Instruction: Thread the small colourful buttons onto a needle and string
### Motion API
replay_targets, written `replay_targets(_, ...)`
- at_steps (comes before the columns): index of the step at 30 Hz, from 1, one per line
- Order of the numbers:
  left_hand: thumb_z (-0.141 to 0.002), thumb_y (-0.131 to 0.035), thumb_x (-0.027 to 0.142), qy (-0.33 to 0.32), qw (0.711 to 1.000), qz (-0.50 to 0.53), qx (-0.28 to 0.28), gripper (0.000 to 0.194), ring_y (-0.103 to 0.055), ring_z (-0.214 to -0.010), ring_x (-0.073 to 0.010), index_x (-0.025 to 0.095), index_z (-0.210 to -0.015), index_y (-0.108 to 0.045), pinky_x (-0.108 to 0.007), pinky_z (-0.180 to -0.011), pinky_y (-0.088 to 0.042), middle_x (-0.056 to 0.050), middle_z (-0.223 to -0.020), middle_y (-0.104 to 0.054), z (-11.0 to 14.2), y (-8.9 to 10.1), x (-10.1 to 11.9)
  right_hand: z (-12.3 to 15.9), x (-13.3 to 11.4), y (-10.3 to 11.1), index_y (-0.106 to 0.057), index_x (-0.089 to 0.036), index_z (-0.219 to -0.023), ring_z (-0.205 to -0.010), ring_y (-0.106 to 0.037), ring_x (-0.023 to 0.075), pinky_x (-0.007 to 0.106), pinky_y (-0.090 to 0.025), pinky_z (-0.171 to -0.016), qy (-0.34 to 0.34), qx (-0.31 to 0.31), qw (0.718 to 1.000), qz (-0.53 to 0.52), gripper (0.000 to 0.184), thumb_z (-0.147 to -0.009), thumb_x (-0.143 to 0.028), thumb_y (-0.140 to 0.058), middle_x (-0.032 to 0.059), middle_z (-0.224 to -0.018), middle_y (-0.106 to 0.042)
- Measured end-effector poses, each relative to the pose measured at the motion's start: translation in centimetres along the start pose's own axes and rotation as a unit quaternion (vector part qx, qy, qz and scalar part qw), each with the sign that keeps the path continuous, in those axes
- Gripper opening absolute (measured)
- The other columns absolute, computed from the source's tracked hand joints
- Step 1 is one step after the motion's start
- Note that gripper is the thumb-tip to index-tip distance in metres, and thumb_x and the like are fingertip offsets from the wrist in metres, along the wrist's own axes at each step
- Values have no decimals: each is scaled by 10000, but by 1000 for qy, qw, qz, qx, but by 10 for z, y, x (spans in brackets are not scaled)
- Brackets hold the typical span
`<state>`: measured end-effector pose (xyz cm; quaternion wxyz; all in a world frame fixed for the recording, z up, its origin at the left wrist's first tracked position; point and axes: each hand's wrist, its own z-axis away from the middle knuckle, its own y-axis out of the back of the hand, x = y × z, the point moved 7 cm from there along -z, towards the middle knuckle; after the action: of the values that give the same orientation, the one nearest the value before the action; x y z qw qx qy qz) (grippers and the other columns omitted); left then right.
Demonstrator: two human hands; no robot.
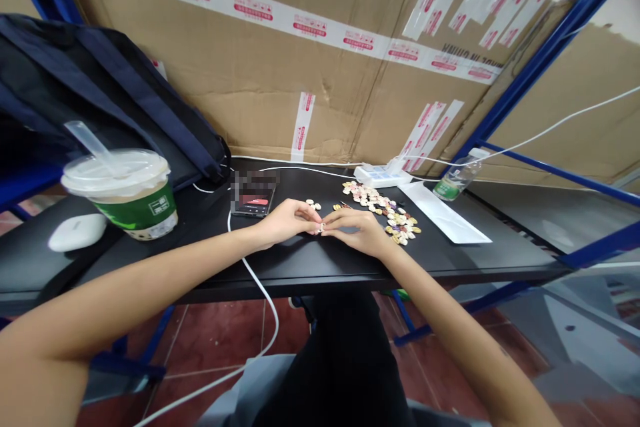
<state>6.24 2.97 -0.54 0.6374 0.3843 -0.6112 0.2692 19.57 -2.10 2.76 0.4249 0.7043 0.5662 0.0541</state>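
Observation:
Near the front of the black table, my left hand [290,219] and my right hand [357,230] meet fingertip to fingertip. Between them they pinch a small whitish button-like piece [319,229], mostly covered by the fingers. Just behind my left fingertips lie a few pale button-like pieces [313,205]. A loose pile of patterned button-like pieces [370,197], in white, pink, yellow and brown, spreads behind and to the right of my right hand. A few yellow and reddish ones [338,207] lie close behind its fingers.
A phone [256,195] lies left of my hands, a lidded drink cup [133,197] and white case [77,233] farther left. A white power strip [383,176], white strip [445,212] and plastic bottle [457,177] stand right. A white cable [260,290] hangs over the edge.

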Motion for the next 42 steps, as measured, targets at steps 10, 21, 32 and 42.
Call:
replay_targets(10, -683, -772, 148, -6, 1000, 10, 11, 122, -686, -727, -160, 114, -795, -735, -308, -813, -544, -47, -742, -732, 2, 0, 1, 1, -2, 1, -762, -218, -870, -818, -696, 171, 316, -567, -775, 7, 15, 1000, -2, 84, -876, -222, -679, 61, -913, -744)
replay_targets(21, -822, -664, 203, -71, 989, -127, 22, 126, -680, -756, -165, 121, -916, -683, -308, -756, -549, -64, -881, -702, -3, 8, 5, -2, 4, 0, -725, -225, -907, -861, -681, 180, 337, -550, -826, -17, 9, 1000, 19, 65, -890, -244, -666, 46, -907, -731)
replay_targets(32, -966, -476, 250, -194, 770, -605, 66, 269, -576, -1010, -242, 175, -1101, -696, -393, -898, -463, -93, -1071, -598, 6, 14, 22, 6, 12, 10, -700, -229, -893, -993, -654, 212, 409, -443, -964, -66, -31, 973, 220, 81, -899, -262, -626, 39, -988, -731)
replay_targets(42, -878, -550, 162, -222, 860, -460, -4, 85, -601, -871, -186, 167, -848, -630, -308, -840, -468, -43, -880, -644, 6, 0, 21, -7, 24, -9, -579, -230, -1331, -1279, -533, 258, 491, -401, -1054, -92, -119, 958, 244, 379, -996, -364, -465, 83, -1370, -601)
